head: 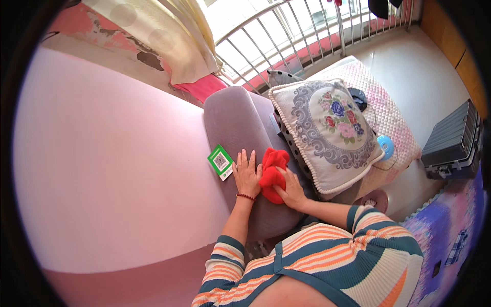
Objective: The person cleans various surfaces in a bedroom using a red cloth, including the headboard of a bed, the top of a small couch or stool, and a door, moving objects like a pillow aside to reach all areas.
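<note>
A mauve upholstered sofa armrest [234, 111] runs along the pink wall in front of me. My left hand [247, 174] lies flat on it, palm down with fingers apart, a dark red beaded bracelet [245, 197] around the wrist. Beside its fingers, a green and white card with a printed code [221, 162] rests at the armrest's wall side. On the armrest just right of that hand, my right hand [292, 190] grips a bunched red cloth [274, 174]. Its fingers partly cover the cloth.
A flower-patterned cushion [333, 122] leans on the sofa seat to the right. Past it are a quilted pink and white cover [378, 96], a light blue round object [386, 147] and a dark hard-shell suitcase [450, 142]. A metal railing [285, 42] stands before the window.
</note>
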The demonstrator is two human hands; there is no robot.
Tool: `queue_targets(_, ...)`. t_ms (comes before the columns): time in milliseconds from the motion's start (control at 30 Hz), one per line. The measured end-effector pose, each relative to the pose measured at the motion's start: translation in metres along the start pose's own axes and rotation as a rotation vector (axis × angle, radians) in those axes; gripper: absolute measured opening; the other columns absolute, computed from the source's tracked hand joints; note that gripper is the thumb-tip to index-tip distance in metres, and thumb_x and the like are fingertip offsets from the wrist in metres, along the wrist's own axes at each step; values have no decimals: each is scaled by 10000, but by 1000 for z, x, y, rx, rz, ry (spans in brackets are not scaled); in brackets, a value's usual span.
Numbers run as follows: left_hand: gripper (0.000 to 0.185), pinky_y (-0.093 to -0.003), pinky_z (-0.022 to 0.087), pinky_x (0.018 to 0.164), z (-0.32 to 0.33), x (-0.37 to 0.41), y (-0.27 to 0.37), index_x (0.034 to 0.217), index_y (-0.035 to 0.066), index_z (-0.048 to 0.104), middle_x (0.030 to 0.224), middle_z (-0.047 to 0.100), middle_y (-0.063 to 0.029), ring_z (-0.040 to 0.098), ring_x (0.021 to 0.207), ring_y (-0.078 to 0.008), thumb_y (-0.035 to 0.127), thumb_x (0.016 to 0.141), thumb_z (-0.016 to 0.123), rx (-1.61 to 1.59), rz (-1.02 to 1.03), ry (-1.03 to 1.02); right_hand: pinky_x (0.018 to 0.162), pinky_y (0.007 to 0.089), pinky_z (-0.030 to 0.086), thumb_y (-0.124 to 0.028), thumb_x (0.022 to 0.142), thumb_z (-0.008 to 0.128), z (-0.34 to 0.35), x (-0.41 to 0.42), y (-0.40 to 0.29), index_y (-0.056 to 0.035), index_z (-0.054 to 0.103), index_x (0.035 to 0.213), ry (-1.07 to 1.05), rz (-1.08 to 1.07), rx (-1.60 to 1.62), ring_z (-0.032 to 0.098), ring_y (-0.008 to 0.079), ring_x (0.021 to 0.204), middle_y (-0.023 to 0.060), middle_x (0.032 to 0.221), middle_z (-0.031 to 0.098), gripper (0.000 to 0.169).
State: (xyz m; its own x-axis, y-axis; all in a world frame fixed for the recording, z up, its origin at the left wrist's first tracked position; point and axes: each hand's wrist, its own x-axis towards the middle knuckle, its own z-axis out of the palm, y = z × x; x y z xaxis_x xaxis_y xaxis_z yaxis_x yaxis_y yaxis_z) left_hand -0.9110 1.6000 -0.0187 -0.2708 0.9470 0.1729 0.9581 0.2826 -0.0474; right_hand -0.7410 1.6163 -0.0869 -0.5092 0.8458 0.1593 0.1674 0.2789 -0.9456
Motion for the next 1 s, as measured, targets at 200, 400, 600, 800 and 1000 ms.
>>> queue_targets(200, 515, -482, 165, 1150, 0, -2, 4, 1396, 33, 430, 1465, 416, -135, 310, 1402, -274, 264, 940, 495, -170, -72, 59, 945, 475, 404, -217, 909, 584, 30, 120, 29, -153, 466, 1340, 221, -44, 69, 478, 396, 1120, 183, 1222, 516, 451)
queue_targets(400, 544, -494, 171, 1144, -2, 0, 13, 1387, 57, 439, 1474, 401, -119, 299, 1404, -270, 250, 890, 548, -121, -77, 42, 914, 500, 431, -298, 902, 590, 52, 309, 86, -68, 483, 1291, 335, 28, 260, 546, 437, 1082, 239, 1162, 590, 464)
queue_targets(600, 551, -505, 183, 1138, 3, -5, 10, 1384, 65, 440, 1465, 404, -127, 299, 1399, -282, 253, 878, 552, -68, -74, 67, 920, 472, 442, -304, 910, 580, 80, 215, 107, -10, 493, 1248, 172, 191, 370, 562, 437, 1097, 269, 1166, 597, 456)
queue_targets(800, 514, -509, 207, 1127, 10, -5, 5, 1358, 62, 468, 1445, 431, -136, 338, 1381, -294, 261, 891, 544, -43, -28, 155, 1032, 392, 364, -393, 999, 417, 40, -29, 114, -23, 441, 1376, -143, 310, 548, 489, 374, 1245, 255, 1297, 542, 529)
queue_targets(1000, 469, -559, 195, 1121, 23, 0, -5, 1344, 73, 490, 1429, 460, -119, 363, 1373, -263, 258, 914, 514, 38, 57, 214, 986, 427, 425, -397, 949, 494, -75, -188, 81, -119, 544, 1301, -848, 486, -178, 549, 372, 1172, 203, 1232, 607, 452)
